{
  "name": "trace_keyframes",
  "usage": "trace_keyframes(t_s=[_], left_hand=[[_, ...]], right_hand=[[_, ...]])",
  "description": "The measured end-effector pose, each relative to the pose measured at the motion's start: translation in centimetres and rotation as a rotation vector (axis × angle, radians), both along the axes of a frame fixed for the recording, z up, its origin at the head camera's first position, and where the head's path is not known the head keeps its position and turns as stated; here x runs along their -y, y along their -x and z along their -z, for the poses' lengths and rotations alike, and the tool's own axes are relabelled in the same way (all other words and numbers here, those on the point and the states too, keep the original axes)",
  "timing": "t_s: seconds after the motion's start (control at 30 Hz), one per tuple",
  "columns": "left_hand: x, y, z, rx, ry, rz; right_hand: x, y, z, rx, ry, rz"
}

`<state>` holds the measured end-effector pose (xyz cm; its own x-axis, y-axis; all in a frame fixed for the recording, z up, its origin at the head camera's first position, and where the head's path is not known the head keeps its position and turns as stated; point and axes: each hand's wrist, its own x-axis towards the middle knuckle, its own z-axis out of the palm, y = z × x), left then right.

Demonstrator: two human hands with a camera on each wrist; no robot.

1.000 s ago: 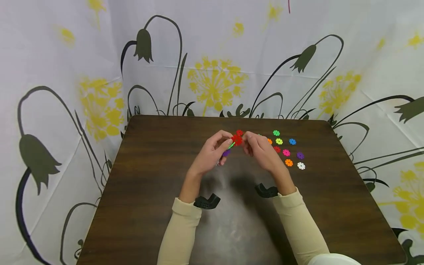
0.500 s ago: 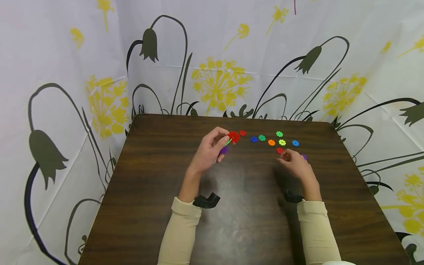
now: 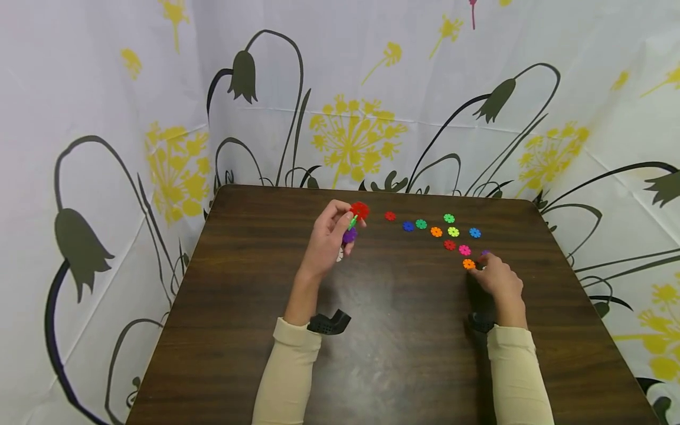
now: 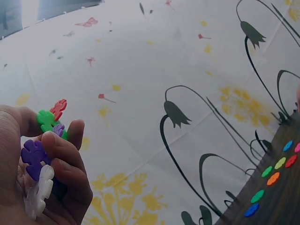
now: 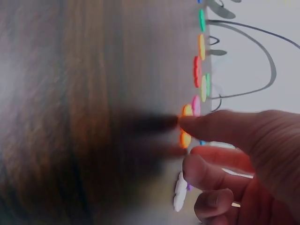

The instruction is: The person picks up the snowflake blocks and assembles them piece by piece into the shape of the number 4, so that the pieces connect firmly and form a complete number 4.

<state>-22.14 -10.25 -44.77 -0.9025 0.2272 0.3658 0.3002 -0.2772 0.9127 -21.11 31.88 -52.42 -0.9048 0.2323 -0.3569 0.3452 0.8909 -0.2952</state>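
Note:
My left hand (image 3: 321, 245) holds, above the table, a linked chain of plastic flower-shaped discs. In it are a red disc (image 3: 359, 211), a green disc (image 4: 47, 120), a purple disc (image 4: 33, 158) and a white disc (image 4: 39, 193). The fingers hide part of the chain. Over at the right, my right hand (image 3: 502, 284) is low over the table, fingers loosely bent and spread. Its thumb overlaps an orange disc (image 5: 186, 139) in the right wrist view; contact is unclear. A loose white disc (image 5: 180, 191) lies just by its fingertips.
Several loose discs lie toward the back right of the brown table (image 3: 393, 330): red (image 3: 390, 216), blue (image 3: 408, 226), green (image 3: 449, 218), yellow (image 3: 453, 232), pink (image 3: 464, 250) and others. A flower-printed cloth (image 3: 329, 71) hangs behind the table edge.
My right hand has left the chain and moved right and nearer to me, to the orange and white discs. The left hand has shifted slightly left, still holding the chain.

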Motion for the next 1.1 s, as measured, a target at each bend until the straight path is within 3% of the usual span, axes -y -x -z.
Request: trace_keyframes(t_s=[0.43,0.7,1.1], left_hand=[[0.0,0.1,0.0,-0.007,0.013,-0.02],[0.0,0.0,-0.3,-0.021,0.065,-0.062],[-0.1,0.1,0.0,0.023,0.111,-0.096]], right_hand=[[0.7,0.8,0.1,-0.012,0.08,-0.015],[1.1,1.5,0.4,-0.027,0.171,-0.133],[1.3,1.1,0.3,-0.015,0.138,-0.162]])
